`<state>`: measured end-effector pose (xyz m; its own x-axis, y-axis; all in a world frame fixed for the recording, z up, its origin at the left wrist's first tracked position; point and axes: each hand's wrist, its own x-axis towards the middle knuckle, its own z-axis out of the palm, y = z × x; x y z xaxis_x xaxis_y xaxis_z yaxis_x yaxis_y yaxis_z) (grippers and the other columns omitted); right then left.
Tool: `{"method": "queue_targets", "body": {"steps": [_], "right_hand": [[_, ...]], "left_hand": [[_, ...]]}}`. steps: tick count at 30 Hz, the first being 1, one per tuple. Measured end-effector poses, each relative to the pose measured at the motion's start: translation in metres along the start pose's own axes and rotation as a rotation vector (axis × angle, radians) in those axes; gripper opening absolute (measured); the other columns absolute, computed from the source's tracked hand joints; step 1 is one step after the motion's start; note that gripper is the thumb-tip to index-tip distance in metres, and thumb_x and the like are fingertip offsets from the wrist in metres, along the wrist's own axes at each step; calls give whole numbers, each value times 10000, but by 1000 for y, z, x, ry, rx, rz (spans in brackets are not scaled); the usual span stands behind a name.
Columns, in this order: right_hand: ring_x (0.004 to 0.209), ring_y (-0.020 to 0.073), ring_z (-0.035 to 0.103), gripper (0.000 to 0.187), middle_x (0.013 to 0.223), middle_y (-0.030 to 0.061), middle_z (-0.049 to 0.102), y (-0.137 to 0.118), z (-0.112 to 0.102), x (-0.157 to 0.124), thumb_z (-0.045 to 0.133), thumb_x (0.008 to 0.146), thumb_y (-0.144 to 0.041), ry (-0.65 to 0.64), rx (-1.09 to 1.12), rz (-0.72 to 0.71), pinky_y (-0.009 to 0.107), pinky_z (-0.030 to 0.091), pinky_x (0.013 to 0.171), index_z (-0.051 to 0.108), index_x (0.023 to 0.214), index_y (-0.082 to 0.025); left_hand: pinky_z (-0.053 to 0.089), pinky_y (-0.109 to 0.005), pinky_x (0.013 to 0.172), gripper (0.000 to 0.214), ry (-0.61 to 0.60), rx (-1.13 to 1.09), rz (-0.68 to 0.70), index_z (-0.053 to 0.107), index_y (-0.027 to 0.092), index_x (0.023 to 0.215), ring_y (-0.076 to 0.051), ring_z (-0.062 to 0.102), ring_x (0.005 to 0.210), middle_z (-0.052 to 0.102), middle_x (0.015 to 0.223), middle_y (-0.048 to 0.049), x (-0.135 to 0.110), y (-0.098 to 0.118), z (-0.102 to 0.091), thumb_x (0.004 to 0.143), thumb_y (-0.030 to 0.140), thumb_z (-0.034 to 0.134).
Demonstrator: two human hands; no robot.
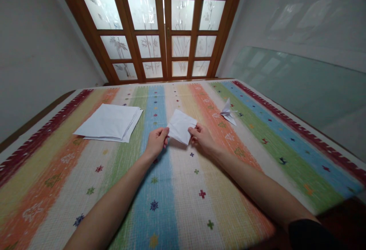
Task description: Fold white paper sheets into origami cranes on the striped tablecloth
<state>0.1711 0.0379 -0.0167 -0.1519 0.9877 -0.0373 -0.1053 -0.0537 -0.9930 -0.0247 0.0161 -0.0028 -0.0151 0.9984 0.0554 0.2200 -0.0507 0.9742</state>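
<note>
A small folded square of white paper (180, 125) is held up just above the table, turned so that one corner points away from me. My left hand (156, 141) pinches its left corner between thumb and fingers. At the right corner, my right hand (201, 136) grips the paper the same way. Faint crease lines cross its surface. Off to the left lies a stack of white paper sheets (110, 121), a little unevenly piled. A folded paper crane (228, 112) rests on the cloth to the right, beyond my right hand.
A striped, patterned tablecloth (154, 219) covers the table. Wooden double doors (167, 32) with frosted panes stand past the far edge. White walls rise on both sides, and a pale glass panel (300, 90) leans along the right one.
</note>
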Motion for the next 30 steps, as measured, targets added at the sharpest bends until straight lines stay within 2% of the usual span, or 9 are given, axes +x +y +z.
{"method": "queue_targets", "body": {"steps": [2,5,7,10,13,16,22,25,30], "right_hand": [[469,95,469,341,624,-35,569,3,-2,3,648,724,-427,2,-36,-14,214,368,430,603,956,-180],[538,106,495,226,651,-15,596,5,-9,8,603,744,-359,-44,-176,-34,216,357,483,631,850,-161],[551,113,493,182,643,-6,594,5,-13,10,591,749,-317,-105,-332,-32,225,339,495,645,792,-149],[588,131,514,224,663,6,605,3,-18,11,602,769,-301,-57,-549,-111,245,369,541,676,910,-143],[661,146,560,304,784,37,642,1,-22,11,576,817,-321,102,-622,-194,270,430,616,641,1062,-153],[670,145,575,251,832,48,645,-2,-31,15,534,832,-275,165,-613,-166,278,452,629,626,1035,-159],[728,156,594,194,836,62,675,-5,-47,15,571,741,-114,-19,-717,-130,288,454,700,668,905,-150],[779,173,604,171,880,71,695,-4,-44,8,603,748,-139,-108,-752,-145,309,452,740,700,886,-170],[691,163,573,187,821,58,672,-4,-33,-1,620,794,-233,-166,-687,-192,309,455,672,710,952,-190]], "left_hand": [[387,-243,487,412,31,65,40,529,187,661,-120,485,460,539,536,16,-1,-2,0,849,546,449],[503,-338,736,396,144,226,258,582,167,1017,-201,631,844,663,992,-100,-2,-5,-1,828,511,533],[458,-448,940,606,56,353,412,491,168,1246,-277,556,1155,548,1303,-169,-4,-8,-1,769,515,626],[288,-543,1110,931,-209,553,509,370,182,1396,-351,332,1389,331,1510,-211,-6,-12,0,631,534,767],[220,-567,1142,1154,-375,685,467,261,179,1471,-380,216,1441,218,1554,-243,-8,-16,1,535,546,829],[202,-570,1150,1239,-434,735,433,176,171,1501,-376,165,1456,182,1561,-258,-9,-18,1,523,558,831],[207,-577,1144,1236,-408,782,423,136,176,1509,-379,157,1456,155,1565,-265,-9,-19,3,553,593,800],[219,-581,1136,1215,-400,824,432,161,161,1502,-394,182,1447,179,1557,-272,-9,-20,4,559,589,798],[243,-583,1122,1139,-406,847,469,156,171,1501,-385,185,1448,176,1561,-264,-9,-22,4,626,571,766]]}}
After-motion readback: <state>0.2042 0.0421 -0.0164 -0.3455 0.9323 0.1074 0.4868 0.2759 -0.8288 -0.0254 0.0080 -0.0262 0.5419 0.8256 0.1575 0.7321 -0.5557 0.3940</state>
